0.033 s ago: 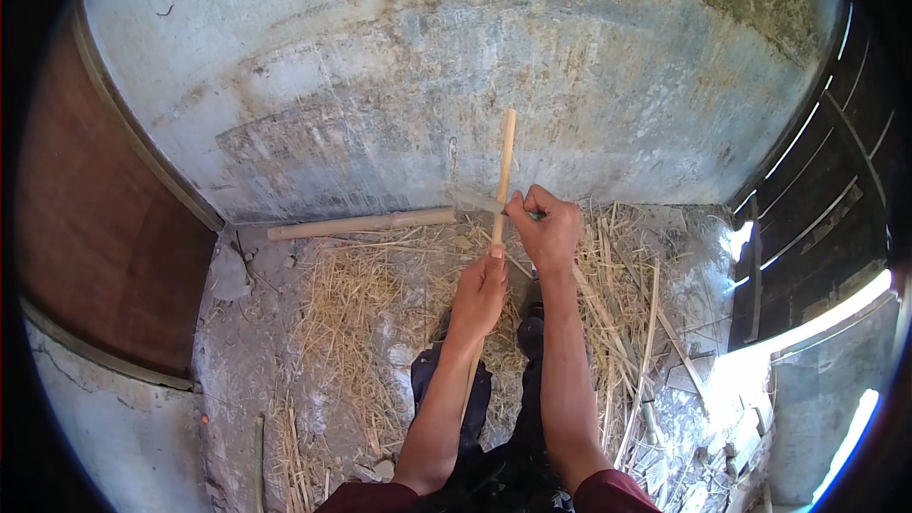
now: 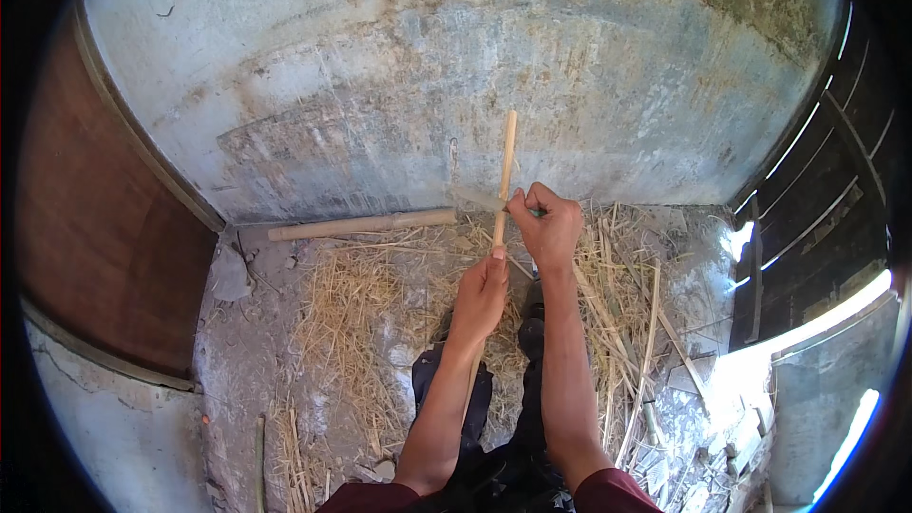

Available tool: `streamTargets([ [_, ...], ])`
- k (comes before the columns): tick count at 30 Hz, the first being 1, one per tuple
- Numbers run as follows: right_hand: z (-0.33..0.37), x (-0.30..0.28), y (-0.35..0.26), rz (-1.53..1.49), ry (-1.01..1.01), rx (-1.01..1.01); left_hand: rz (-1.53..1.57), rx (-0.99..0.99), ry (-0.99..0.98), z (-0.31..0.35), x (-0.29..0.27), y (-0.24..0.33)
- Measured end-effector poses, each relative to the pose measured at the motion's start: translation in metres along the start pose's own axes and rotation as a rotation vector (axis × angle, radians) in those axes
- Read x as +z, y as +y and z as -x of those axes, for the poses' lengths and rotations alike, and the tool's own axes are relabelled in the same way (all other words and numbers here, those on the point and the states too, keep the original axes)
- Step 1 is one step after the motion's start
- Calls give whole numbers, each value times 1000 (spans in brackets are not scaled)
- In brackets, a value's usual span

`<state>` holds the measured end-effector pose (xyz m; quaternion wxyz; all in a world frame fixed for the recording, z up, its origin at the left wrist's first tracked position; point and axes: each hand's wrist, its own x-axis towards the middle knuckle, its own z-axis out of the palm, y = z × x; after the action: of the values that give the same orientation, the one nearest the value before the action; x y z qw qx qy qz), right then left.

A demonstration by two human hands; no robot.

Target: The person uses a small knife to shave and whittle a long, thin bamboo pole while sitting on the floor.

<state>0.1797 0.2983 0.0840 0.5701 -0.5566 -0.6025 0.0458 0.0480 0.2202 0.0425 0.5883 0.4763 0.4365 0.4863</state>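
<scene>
Your right hand (image 2: 544,233) is closed around the near end of a thin, flat blade (image 2: 477,197), with any handle hidden in your fist; the blade points left and lies across a pale wooden stick (image 2: 508,152). Your left hand (image 2: 480,296) is wrapped around that stick just below the blade, thumb on top. The stick is held up off the floor (image 2: 247,361): its far end leans toward the wall (image 2: 380,85), and its near part runs back beside your left forearm toward your lap.

To work the blade well, hold it at a shallow angle to the stick and use light, even strokes. I can't tell which way the cutting edge faces, so check it: your left thumb sits near the crossing, and a lower grip would be safer. Let your left hand turn the stick and your right hand do the cutting, 1 face at a time.

Farther out, your dark shoes stand among loose straw-like shavings (image 2: 347,313). A thicker pole (image 2: 361,225) lies along the floor's far edge, left of the stick. Long, narrow strips (image 2: 654,342) lie toward the floor's right edge, so mind your footing there.
</scene>
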Motion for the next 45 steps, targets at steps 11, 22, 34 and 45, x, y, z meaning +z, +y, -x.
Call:
streamTargets([
  [11,-20,22,7,-63,199,18,-134,99,55,-4,2,-19],
  [22,-38,38,45,-149,460,138,-269,116,36,7,19,-21],
  [34,-50,-30,73,-949,120,815,99,-81,-131,14,24,8],
  [45,-12,-79,30,-711,-486,421,406,-252,-262,16,6,24],
])
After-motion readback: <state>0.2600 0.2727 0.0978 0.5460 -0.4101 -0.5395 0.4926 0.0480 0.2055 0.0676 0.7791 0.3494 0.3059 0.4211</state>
